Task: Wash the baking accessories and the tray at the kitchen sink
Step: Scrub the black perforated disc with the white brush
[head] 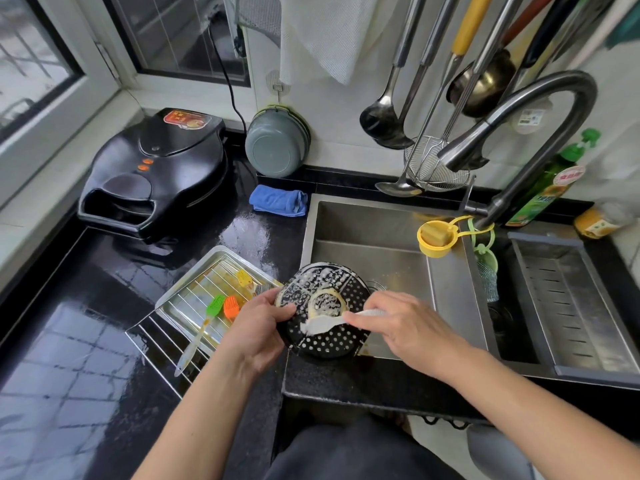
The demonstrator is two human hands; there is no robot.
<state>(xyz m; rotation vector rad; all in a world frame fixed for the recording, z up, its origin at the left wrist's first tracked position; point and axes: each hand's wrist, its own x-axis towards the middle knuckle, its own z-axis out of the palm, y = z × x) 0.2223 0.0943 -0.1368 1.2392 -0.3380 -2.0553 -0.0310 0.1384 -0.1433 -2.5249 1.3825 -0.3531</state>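
Glossy black countertop (86, 341) borders a steel sink (381, 237). Over its near-left corner, the left hand (256, 327) grips a soapy black perforated round plate (322, 313) by its rim; the right hand (398, 327) pinches a white brush (325, 323) against it. Beside it, a steel tray (194, 289) holds silicone brushes (221, 306).

I'm seeing three silicone brushes: green (216, 304), orange (231, 306) and yellow (245, 277). One tray (180, 308), one wire rack (157, 344), one perforated plate (325, 336), two hands, left (258, 329) and right (398, 332).

The sink basin (374, 233) lies open at the far side; the faucet (530, 133) arches over its right. On the left bench (69, 341), the tray (194, 289) and black appliance (156, 174) block passage.
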